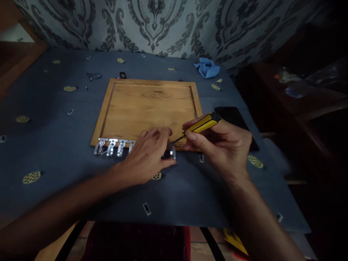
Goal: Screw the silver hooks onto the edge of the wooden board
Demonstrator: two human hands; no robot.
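A wooden framed board (149, 105) lies flat on the table. Along its near edge runs a silver metal hook rail (113, 141) with several hooks. My left hand (148, 156) holds the rail against the board, its fingers bent over the top and the thumb beside the rightmost hook; it covers the rail's middle. In my right hand (223, 145), closed around the handle, is a yellow-and-black screwdriver (201, 125). The screwdriver slants down to the left, its tip at the right end of the rail. Whether a screw sits under the tip I cannot make out.
The table has a dark blue patterned cloth (59, 159). A crumpled blue cloth (207, 67) lies at the back right. Right of the board is a flat black object (231, 114). Small dark items (94, 76) lie at the back left, and a patterned curtain (154, 25) hangs behind.
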